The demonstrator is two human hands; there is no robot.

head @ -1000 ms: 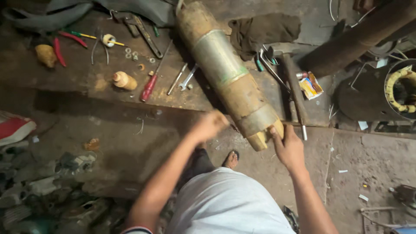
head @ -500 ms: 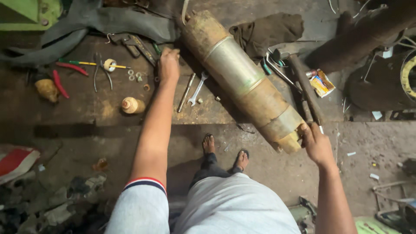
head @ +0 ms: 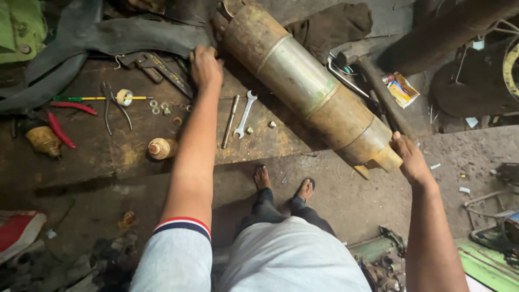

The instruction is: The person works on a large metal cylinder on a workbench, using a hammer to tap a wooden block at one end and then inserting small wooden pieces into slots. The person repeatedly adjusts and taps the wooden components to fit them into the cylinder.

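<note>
A long rusty metal cylinder [head: 308, 89] lies slantwise on a dirty wooden platform [head: 108, 157], its near end jutting over the edge. My right hand [head: 409, 158] rests against that near end beside its brass-coloured fitting. My left hand [head: 206, 66] is stretched far across the platform, fingers curled down onto the far end of a dark pipe wrench [head: 162, 70] next to a black rubber tube [head: 92, 46]. Whether the fingers close round the wrench cannot be made out. My feet stand on the ground below the platform edge.
On the platform lie a spanner [head: 244, 113], a metal rod [head: 230, 121], red-handled pliers [head: 62, 121], a screwdriver with a tape roll [head: 124, 97], loose washers and nuts, and a small brass-coloured part [head: 160, 147]. A dark cloth [head: 335, 24] and a hammer [head: 378, 89] lie beyond the cylinder.
My left hand left the cylinder's near end and reached across the platform to the pipe wrench. My right hand stayed at the cylinder's end. The view shifted downward.
</note>
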